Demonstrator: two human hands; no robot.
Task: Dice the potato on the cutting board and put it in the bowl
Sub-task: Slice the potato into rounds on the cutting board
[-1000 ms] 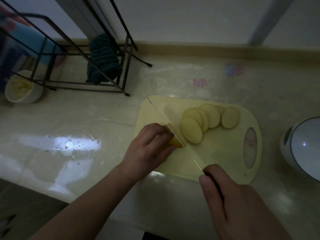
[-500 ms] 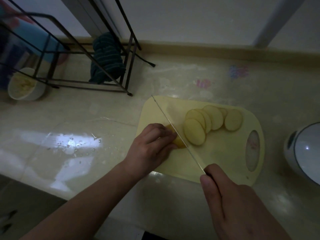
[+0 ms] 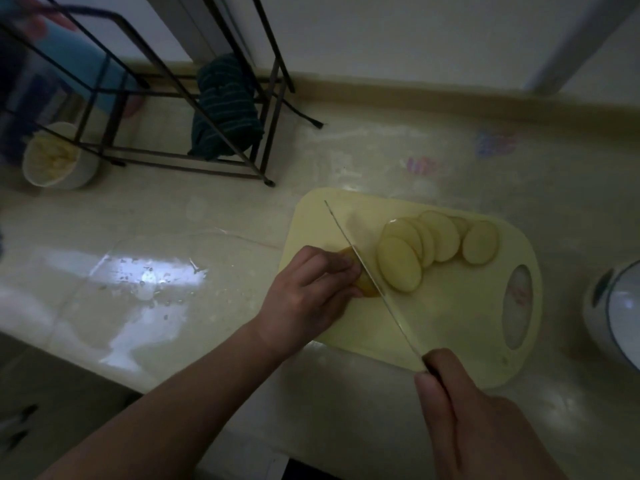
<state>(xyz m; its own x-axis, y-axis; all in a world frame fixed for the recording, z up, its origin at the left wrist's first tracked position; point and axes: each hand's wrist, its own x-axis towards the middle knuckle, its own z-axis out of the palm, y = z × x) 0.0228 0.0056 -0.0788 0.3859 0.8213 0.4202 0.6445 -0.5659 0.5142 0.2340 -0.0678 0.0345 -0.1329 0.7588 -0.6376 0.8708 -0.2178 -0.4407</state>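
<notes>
Well, no legible writing on cutting board (image 3: 450, 323)

**Open counter on the left, crowded on the right**

I see a wide bare stretch of wet counter (image 3: 145, 278) left of the cutting board (image 3: 450, 327), open for a hand to pass. Farther back, the black wire rack (image 3: 194, 98) and the dark cloth (image 3: 225, 109) hanging in it block the way. A white bowl (image 3: 59, 157) sits at the rack's left foot. A white pot (image 3: 616, 313) crowds the board's right edge.
</notes>
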